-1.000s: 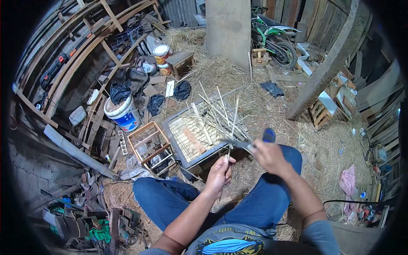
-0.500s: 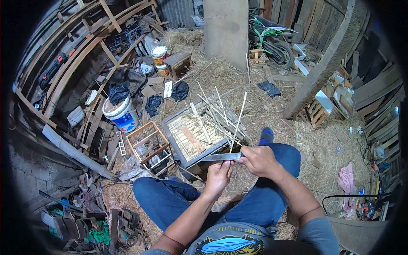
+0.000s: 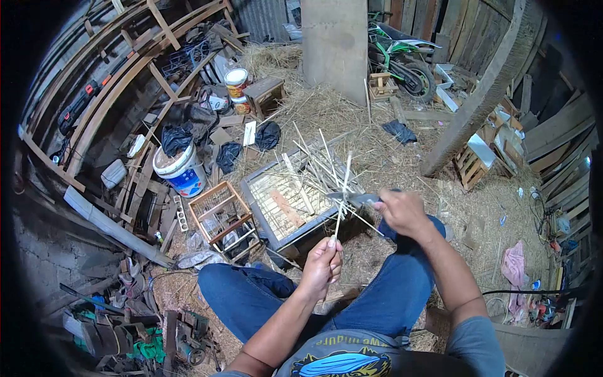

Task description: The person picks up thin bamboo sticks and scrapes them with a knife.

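Observation:
Between the fingers of my left hand (image 3: 321, 266) a thin pale stick (image 3: 340, 221), perhaps bamboo, is pinched near its lower end and points up and away. My right hand (image 3: 402, 212) is closed around the handle of a knife (image 3: 362, 198). The blade lies across the upper part of the stick, blurred by motion, with light shavings around it. Behind them is a low box-like stand (image 3: 281, 241) with a dark frame and slatted top. A heap of thin sticks (image 3: 317, 164) and a flat piece of wood (image 3: 286, 209) rest on it.
A small wooden cage-like frame (image 3: 221, 213) stands left of the box, near a white bucket (image 3: 183, 169). A wooden post (image 3: 477, 94) leans at the right, before a green motorbike (image 3: 402, 63). Straw covers the floor; a pink cloth (image 3: 513, 264) lies far right.
My right hand has moved the knife up and right, away from my left hand and along the stick. The left hand stays nearly in place, still gripping the stick.

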